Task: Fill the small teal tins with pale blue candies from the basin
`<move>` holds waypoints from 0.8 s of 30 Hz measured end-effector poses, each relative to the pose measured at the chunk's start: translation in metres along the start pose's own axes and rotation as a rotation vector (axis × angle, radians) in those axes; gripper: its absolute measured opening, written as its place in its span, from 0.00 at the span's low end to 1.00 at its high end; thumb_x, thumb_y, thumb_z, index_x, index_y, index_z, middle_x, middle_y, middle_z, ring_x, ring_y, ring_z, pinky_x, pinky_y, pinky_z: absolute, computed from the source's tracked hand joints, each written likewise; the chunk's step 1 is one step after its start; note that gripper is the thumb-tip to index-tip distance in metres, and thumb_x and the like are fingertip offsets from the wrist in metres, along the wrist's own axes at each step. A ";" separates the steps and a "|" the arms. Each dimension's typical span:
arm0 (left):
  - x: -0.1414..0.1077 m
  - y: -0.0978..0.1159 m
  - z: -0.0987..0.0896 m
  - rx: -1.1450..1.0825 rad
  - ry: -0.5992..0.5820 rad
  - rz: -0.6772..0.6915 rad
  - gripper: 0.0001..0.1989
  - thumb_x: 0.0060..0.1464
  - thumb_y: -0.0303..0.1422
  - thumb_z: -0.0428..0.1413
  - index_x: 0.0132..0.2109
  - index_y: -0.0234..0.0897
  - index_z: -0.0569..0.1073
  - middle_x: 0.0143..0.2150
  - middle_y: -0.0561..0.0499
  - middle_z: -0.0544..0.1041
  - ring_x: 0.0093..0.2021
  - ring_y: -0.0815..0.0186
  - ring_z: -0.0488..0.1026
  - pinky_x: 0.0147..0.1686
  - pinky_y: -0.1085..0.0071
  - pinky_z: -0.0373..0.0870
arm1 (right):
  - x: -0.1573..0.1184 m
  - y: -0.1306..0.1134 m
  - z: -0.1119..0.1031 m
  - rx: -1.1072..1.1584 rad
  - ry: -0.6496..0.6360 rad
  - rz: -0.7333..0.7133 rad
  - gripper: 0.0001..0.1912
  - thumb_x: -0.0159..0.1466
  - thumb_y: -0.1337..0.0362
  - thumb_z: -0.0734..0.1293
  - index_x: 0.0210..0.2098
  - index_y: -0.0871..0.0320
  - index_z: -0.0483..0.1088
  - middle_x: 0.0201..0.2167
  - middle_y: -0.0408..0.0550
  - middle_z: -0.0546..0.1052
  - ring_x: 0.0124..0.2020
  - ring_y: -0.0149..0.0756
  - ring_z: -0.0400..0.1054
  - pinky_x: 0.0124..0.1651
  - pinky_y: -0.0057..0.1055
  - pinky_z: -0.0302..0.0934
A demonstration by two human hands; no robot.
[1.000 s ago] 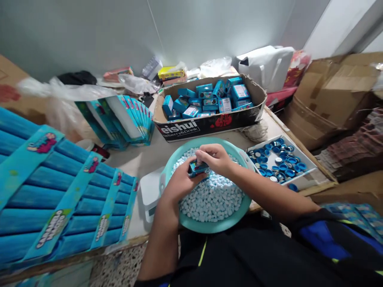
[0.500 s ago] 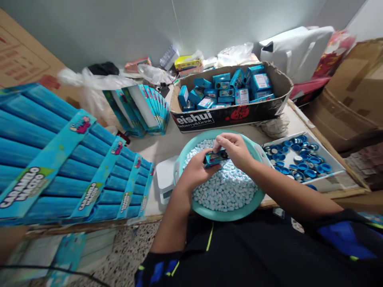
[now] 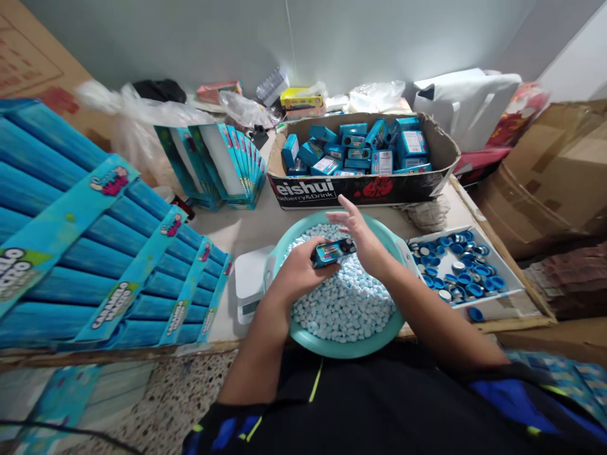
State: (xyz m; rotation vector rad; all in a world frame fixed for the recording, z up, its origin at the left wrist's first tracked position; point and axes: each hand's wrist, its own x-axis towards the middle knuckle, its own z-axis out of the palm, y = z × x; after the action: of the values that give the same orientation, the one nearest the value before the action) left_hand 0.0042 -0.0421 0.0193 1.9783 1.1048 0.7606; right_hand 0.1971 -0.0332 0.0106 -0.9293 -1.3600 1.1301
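My left hand (image 3: pixel 303 268) is wrapped round a small blue printed candy box (image 3: pixel 329 253), holding it tilted above the bowl. At the box's dark right end, my right hand (image 3: pixel 363 237) is open with its fingers stretched out and spread; whether its palm touches the box I cannot tell. Below both hands, a teal plastic bowl (image 3: pixel 327 346) holds a heap of small pale blue and white candies (image 3: pixel 348 309). The bowl overlaps a white scale (image 3: pixel 249 284) on its left.
Behind the bowl stands a cardboard tray (image 3: pixel 355 193) of blue candy boxes. On the right, a white box lid (image 3: pixel 502 300) holds blue round caps (image 3: pixel 467 265). Stacked blue cartons (image 3: pixel 109 253) fill the left, with folded display boxes (image 3: pixel 227 164) behind. A grey cloth (image 3: pixel 424 213) lies near the tray.
My right hand has gone from pinching at the end of the candy box to open with spread fingers. The left hand still holds the box. The view has shifted slightly.
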 end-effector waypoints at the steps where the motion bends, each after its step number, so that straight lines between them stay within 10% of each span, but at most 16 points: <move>1: 0.000 0.000 0.001 0.001 0.000 0.001 0.19 0.55 0.39 0.68 0.52 0.39 0.76 0.48 0.47 0.81 0.46 0.56 0.79 0.47 0.62 0.75 | 0.000 0.001 -0.005 0.003 0.036 -0.002 0.30 0.73 0.42 0.59 0.69 0.47 0.62 0.59 0.53 0.75 0.63 0.46 0.68 0.68 0.50 0.60; 8: 0.002 0.004 0.001 -0.020 -0.024 -0.043 0.19 0.55 0.39 0.67 0.51 0.40 0.77 0.45 0.49 0.82 0.43 0.58 0.79 0.45 0.63 0.75 | -0.006 0.013 -0.022 -0.065 -0.163 0.171 0.31 0.65 0.62 0.66 0.67 0.51 0.65 0.46 0.47 0.80 0.48 0.40 0.72 0.60 0.42 0.63; 17: 0.002 0.005 0.003 -0.033 0.031 -0.044 0.21 0.54 0.41 0.68 0.53 0.40 0.77 0.47 0.47 0.82 0.45 0.57 0.80 0.46 0.63 0.76 | -0.002 0.012 -0.024 0.098 -0.237 0.251 0.26 0.65 0.59 0.67 0.63 0.51 0.69 0.49 0.47 0.78 0.50 0.38 0.70 0.59 0.37 0.63; 24: 0.001 0.002 0.002 0.002 0.096 0.026 0.22 0.57 0.39 0.68 0.56 0.39 0.77 0.50 0.44 0.82 0.48 0.57 0.80 0.51 0.60 0.77 | 0.000 0.018 -0.023 0.159 -0.189 0.290 0.44 0.63 0.56 0.72 0.74 0.49 0.52 0.47 0.47 0.79 0.41 0.37 0.71 0.47 0.34 0.68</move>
State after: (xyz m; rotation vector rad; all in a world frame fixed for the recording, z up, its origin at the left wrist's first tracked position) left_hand 0.0072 -0.0426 0.0197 1.9789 1.1378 0.8765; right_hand 0.2189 -0.0259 -0.0079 -0.9413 -1.2887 1.5580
